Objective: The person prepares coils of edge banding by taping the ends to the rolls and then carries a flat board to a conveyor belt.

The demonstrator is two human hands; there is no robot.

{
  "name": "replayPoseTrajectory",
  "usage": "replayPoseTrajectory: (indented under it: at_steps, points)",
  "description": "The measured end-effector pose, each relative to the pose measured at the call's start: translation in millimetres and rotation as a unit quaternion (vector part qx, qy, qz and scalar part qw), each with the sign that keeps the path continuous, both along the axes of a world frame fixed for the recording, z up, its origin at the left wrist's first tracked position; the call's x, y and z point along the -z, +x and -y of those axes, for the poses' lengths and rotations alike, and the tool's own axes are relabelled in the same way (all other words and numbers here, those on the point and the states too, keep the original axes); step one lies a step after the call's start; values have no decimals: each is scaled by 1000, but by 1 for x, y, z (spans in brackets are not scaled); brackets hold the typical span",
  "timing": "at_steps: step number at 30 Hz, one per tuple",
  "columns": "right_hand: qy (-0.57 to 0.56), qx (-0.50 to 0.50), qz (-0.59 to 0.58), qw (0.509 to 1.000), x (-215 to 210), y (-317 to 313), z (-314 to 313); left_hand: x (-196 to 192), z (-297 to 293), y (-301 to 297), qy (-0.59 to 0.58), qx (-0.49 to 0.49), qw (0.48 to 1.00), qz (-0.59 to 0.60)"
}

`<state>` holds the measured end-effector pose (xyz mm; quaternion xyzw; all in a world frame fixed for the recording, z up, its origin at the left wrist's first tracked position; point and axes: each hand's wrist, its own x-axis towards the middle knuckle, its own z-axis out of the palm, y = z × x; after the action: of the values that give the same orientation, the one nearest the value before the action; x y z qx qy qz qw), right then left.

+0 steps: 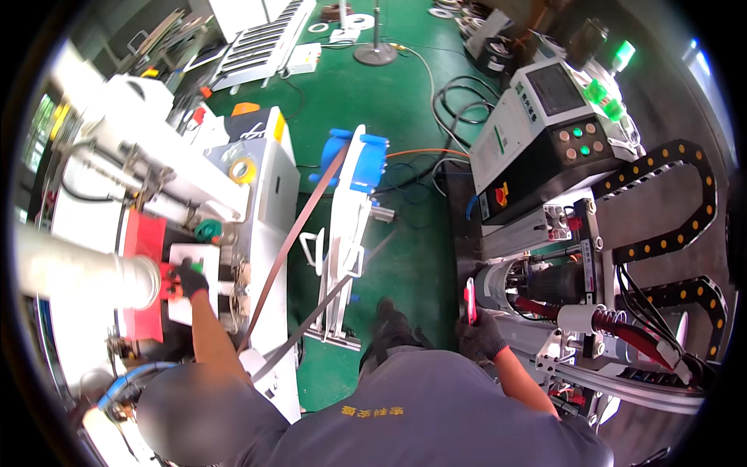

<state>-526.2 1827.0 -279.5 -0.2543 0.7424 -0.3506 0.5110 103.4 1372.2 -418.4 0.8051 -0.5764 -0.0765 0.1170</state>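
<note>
My left hand (189, 279), in a dark glove with a red cuff, reaches to the machine on the left. It lies at the edge of a white plate (180, 310), beside a red part and a small green spot; its fingers blend together and are hard to read. My right hand (482, 335), gloved alike, is closed around the lower end of a slim red-and-white thing (470, 299) that points upward. This hand is next to a grey cylinder (492, 285) on the right machine. The exact kind of the slim thing does not show.
A brown strip (299, 223) slants from a blue reel (372, 162) on a white stand (339, 257) toward the left machine. At right stand a control box (537, 132) with lit green buttons and a black cable chain (677, 156). Hoses cross the green floor (327, 86).
</note>
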Motion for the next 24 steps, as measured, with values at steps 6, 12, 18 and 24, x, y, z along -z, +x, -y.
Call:
replayPoseTrajectory:
  at_steps: [6, 12, 18, 24]
  points:
    - [-70, 113, 209, 969, 59, -23, 118, -53, -14, 137, -109, -45, 990, 76]
    - [-33, 187, 209, 959, 55, -102, 247, -56, -15, 65, -65, -147, 987, 10]
    - [-26, 202, 405, 892, 76, -164, 399, -136, 26, -55, -70, -220, 906, -356]
    - [-7, -55, 382, 922, 55, -167, 556, -181, 46, -261, -121, 218, 943, -220]
